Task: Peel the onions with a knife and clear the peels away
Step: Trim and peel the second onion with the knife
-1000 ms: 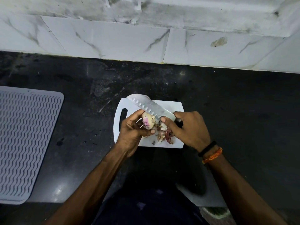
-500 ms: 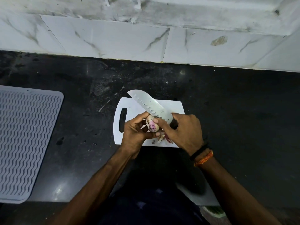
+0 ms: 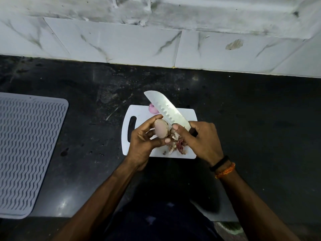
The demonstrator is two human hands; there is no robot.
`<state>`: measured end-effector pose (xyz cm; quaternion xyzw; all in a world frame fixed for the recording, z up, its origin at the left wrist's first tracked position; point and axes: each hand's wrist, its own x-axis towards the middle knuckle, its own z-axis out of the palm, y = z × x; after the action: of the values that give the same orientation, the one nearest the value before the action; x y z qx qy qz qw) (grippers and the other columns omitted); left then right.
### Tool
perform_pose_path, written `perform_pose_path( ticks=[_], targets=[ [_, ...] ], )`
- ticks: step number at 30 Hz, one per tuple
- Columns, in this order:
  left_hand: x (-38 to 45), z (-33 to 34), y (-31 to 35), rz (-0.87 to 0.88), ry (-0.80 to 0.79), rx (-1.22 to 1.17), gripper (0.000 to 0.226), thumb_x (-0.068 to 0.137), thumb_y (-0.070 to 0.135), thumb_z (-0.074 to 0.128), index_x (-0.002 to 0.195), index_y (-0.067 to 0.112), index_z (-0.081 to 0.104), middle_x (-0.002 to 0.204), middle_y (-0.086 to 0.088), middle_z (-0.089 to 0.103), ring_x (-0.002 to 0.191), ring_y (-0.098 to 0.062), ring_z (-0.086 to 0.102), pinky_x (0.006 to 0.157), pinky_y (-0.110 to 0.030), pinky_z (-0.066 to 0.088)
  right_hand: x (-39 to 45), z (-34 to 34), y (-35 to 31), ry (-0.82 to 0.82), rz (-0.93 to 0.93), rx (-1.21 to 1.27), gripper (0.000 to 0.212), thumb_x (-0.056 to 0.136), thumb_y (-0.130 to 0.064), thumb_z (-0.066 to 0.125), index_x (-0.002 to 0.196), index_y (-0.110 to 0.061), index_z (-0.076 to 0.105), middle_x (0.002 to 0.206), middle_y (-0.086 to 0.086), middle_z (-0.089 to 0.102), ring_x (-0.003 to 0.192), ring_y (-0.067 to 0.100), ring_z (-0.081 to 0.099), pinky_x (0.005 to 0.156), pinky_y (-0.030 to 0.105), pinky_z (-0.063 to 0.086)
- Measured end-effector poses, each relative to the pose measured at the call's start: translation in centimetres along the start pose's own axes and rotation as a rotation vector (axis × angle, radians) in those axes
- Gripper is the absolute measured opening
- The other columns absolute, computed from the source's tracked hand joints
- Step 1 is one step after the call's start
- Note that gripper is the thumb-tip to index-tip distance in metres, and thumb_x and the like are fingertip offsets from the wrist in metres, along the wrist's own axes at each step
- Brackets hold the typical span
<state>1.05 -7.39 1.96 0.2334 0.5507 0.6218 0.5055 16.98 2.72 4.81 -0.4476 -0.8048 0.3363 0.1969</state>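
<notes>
My left hand holds a small pale onion between thumb and fingers, just above the white cutting board. My right hand grips the handle of a wide knife, whose blade points up and to the left past the onion; the thumb lies next to the onion. A pile of brown and red peels lies on the board's near edge, under my hands. A second, pink peeled onion sits at the board's far edge, half hidden behind the blade.
The board lies on a dark stone counter against a white marble-tiled wall. A grey ribbed drying mat covers the counter's left part. The counter's front edge runs just below my forearms.
The onion has turned in my left hand, so its pale smooth side now faces up. The knife blade has tilted more upright, uncovering the pink onion behind it.
</notes>
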Motion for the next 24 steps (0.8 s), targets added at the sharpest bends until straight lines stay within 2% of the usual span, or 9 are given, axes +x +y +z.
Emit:
perform_pose_path(
  ticks=[3, 6, 9, 12, 14, 18, 21, 24],
  targets=[
    [0.0, 0.1, 0.0, 0.004, -0.022, 0.015, 0.065, 0.066, -0.007, 0.085, 0.12, 0.025, 0.07, 0.12, -0.008, 0.072, 0.111, -0.031, 0.067, 0.093, -0.049, 0.055, 0.0, 0.1, 0.4, -0.045, -0.039, -0.108, 0.061, 0.088, -0.072, 0.05, 0.067, -0.018, 0.068, 0.047, -0.008, 0.054, 0.047, 0.011, 0.054, 0.048, 0.014, 0.03],
    [0.1, 0.2, 0.0, 0.005, -0.016, 0.023, 0.065, 0.065, -0.004, 0.085, 0.122, 0.02, 0.069, 0.119, -0.01, 0.072, 0.109, -0.031, 0.067, 0.098, -0.054, 0.053, 0.1, 0.4, 0.5, -0.051, -0.056, -0.156, 0.066, 0.087, -0.076, 0.043, 0.072, -0.017, 0.07, 0.048, -0.008, 0.053, 0.046, 0.011, 0.053, 0.046, 0.022, 0.037],
    [0.1, 0.1, -0.1, 0.015, -0.017, 0.042, 0.066, 0.064, -0.004, 0.086, 0.123, 0.021, 0.069, 0.119, -0.012, 0.071, 0.111, -0.038, 0.065, 0.096, -0.056, 0.054, 0.1, 0.5, 0.2, -0.008, -0.058, -0.181, 0.059, 0.088, -0.072, 0.049, 0.062, -0.021, 0.06, 0.05, -0.007, 0.053, 0.045, 0.01, 0.051, 0.046, 0.029, 0.042],
    [0.0, 0.0, -0.1, 0.02, 0.019, 0.05, 0.067, 0.061, -0.004, 0.087, 0.119, 0.026, 0.072, 0.116, -0.006, 0.073, 0.109, -0.031, 0.067, 0.092, -0.05, 0.056, 0.1, 0.5, -0.3, 0.007, -0.038, -0.184, 0.052, 0.09, -0.065, 0.055, 0.057, -0.024, 0.051, 0.05, -0.007, 0.053, 0.046, 0.009, 0.051, 0.047, 0.024, 0.037],
    [0.0, 0.0, -0.1, 0.032, 0.021, 0.06, 0.067, 0.061, -0.006, 0.087, 0.12, 0.021, 0.071, 0.114, -0.007, 0.073, 0.105, -0.028, 0.067, 0.092, -0.053, 0.056, 0.1, 0.6, -0.4, 0.0, -0.036, -0.181, 0.052, 0.089, -0.066, 0.054, 0.056, -0.026, 0.048, 0.049, -0.01, 0.05, 0.046, 0.009, 0.05, 0.047, 0.023, 0.035],
    [0.0, 0.1, -0.2, 0.046, 0.039, 0.075, 0.062, 0.062, -0.012, 0.085, 0.119, 0.01, 0.069, 0.107, -0.008, 0.073, 0.1, -0.025, 0.068, 0.092, -0.063, 0.054, -0.1, 1.1, -0.4, 0.011, -0.049, -0.191, 0.065, 0.086, -0.078, 0.041, 0.064, -0.02, 0.06, 0.053, -0.008, 0.053, 0.048, 0.008, 0.052, 0.048, 0.028, 0.043],
    [0.0, 0.0, -0.6, 0.049, 0.053, 0.111, 0.066, 0.062, -0.012, 0.086, 0.122, 0.01, 0.069, 0.111, -0.009, 0.073, 0.107, -0.03, 0.067, 0.093, -0.059, 0.055, -0.3, 1.3, -0.6, 0.024, -0.05, -0.204, 0.081, 0.081, -0.087, 0.031, 0.074, -0.016, 0.068, 0.058, -0.007, 0.06, 0.052, 0.009, 0.057, 0.05, 0.029, 0.048],
    [0.1, -0.2, -1.0, 0.051, 0.072, 0.139, 0.071, 0.061, -0.009, 0.089, 0.126, 0.01, 0.067, 0.118, -0.013, 0.071, 0.113, -0.031, 0.066, 0.094, -0.052, 0.057, -0.2, 1.4, -0.4, 0.041, -0.021, -0.233, 0.086, 0.079, -0.088, 0.028, 0.082, -0.013, 0.071, 0.064, -0.005, 0.064, 0.055, 0.011, 0.06, 0.055, 0.033, 0.053]
  ],
)
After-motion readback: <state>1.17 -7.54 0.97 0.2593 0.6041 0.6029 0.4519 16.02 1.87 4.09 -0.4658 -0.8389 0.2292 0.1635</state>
